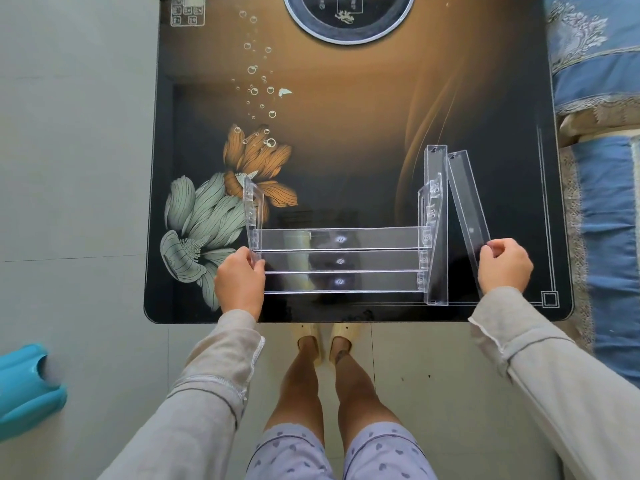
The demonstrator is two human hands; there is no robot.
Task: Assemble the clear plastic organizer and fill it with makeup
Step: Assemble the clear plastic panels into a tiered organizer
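Floral table (346, 150); hands (239, 282) (504, 265) around organizer (339, 261), strip (465, 202).

Pretty clearly someone's home: flower-print glass bench (346, 140) with a built-in round cooker ring (349, 36), blue lace-trimmed cushions (602, 174) right of it, tiled floor (69, 168) underneath.

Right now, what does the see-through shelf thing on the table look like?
The organizer is clear plastic, half built: three stepped shelves slot between two upright side panels with empty slots higher up. It stands at the near edge of the dark flowered table. The left hand grips its left panel; nothing is in it.
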